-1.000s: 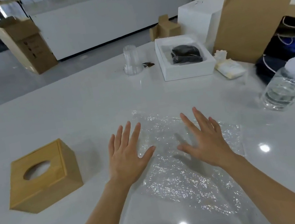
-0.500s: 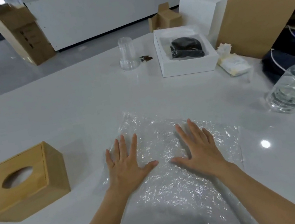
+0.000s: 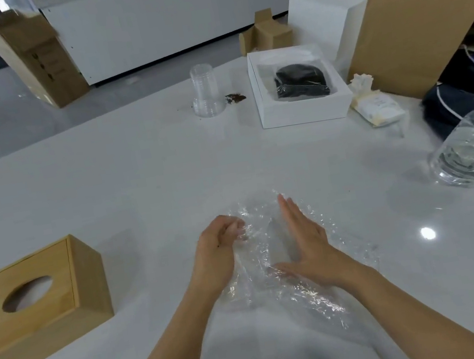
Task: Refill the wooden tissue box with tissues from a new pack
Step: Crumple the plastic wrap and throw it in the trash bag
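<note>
Two hands work clear plastic wrap [image 3: 294, 267]: left hand [image 3: 215, 253] fisted gripping it, right hand [image 3: 304, 243] flat, fingers extended.

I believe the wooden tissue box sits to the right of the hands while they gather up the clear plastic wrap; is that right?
Not quite: the head view shows the wooden tissue box to the left of the hands, beyond the left hand. The rest holds: both hands, including the right hand, are gathering the clear plastic wrap.
</note>
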`<state>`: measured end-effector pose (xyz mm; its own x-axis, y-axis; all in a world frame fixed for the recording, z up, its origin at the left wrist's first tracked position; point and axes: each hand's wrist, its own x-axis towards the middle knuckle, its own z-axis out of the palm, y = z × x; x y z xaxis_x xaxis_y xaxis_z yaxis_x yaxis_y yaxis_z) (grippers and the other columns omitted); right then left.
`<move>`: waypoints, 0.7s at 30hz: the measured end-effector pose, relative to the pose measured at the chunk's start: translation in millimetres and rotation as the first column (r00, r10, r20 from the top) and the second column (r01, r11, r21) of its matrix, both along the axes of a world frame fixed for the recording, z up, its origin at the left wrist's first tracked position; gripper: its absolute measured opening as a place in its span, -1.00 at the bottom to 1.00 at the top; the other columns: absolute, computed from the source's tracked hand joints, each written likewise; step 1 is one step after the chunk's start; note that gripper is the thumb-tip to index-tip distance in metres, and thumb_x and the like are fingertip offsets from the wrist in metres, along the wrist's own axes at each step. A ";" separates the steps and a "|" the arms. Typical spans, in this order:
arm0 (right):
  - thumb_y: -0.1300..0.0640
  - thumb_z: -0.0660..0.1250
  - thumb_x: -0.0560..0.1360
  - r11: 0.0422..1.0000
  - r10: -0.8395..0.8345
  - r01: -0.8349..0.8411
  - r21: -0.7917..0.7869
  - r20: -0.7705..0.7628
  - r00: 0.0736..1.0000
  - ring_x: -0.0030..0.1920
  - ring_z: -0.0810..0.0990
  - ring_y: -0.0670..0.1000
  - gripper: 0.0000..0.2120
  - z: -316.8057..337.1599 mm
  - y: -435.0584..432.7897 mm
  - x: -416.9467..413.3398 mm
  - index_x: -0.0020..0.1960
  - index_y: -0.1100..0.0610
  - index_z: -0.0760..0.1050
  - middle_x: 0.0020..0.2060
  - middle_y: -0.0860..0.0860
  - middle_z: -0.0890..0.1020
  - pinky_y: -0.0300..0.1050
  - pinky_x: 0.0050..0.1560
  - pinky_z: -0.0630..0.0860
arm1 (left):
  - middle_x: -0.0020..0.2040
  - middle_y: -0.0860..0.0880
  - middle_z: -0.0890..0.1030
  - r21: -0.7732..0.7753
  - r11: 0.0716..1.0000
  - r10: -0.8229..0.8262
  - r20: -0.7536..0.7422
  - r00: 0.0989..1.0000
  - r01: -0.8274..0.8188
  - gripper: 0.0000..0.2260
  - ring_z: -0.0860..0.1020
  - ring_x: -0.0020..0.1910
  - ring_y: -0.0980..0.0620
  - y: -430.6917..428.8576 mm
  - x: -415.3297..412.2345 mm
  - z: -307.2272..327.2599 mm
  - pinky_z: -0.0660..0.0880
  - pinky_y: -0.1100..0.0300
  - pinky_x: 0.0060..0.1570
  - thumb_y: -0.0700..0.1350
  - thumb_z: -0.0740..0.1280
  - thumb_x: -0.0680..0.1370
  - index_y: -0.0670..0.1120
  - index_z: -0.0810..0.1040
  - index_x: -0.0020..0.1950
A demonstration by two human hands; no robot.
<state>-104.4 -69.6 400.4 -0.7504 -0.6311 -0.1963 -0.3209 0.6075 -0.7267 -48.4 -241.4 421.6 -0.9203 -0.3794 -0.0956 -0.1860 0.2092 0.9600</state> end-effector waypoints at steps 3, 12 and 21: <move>-0.28 0.44 0.16 0.987 0.013 0.010 -0.161 0.137 0.990 0.47 -0.19 -0.18 0.00 12.0 -4.5 4.9 0.34 -0.51 -0.20 0.50 -0.24 -0.21 -0.06 0.41 -0.02 | -0.34 0.02 0.58 0.294 0.953 -0.056 -0.073 0.996 0.075 -0.90 0.60 -0.33 0.06 11.4 0.4 19.8 0.50 0.31 -0.25 -0.31 0.22 0.56 -0.17 0.50 -0.08; 0.20 0.48 0.25 0.818 -0.145 0.254 -0.516 0.242 0.959 -0.28 0.45 -0.03 -0.74 31.9 -11.0 4.9 -0.19 0.17 0.42 -0.20 0.16 0.52 -0.01 -0.23 0.49 | -0.32 0.04 0.61 0.252 0.960 -0.104 -0.080 0.991 0.122 -0.67 0.58 -0.23 0.05 35.3 9.9 33.9 0.48 0.21 -0.16 -0.03 0.43 0.38 0.01 0.38 0.05; 0.37 0.30 0.27 0.683 -0.500 0.340 -0.646 -0.074 0.863 -0.27 0.37 -0.12 -0.67 43.3 -16.2 5.0 -0.34 -0.02 0.26 -0.29 -0.11 0.42 -0.26 -0.23 0.36 | 0.34 0.13 0.19 0.111 0.938 0.347 -0.253 0.903 -0.329 -0.26 0.28 0.32 0.18 71.1 24.6 27.0 0.32 0.35 0.21 0.24 0.42 0.23 0.34 0.08 0.29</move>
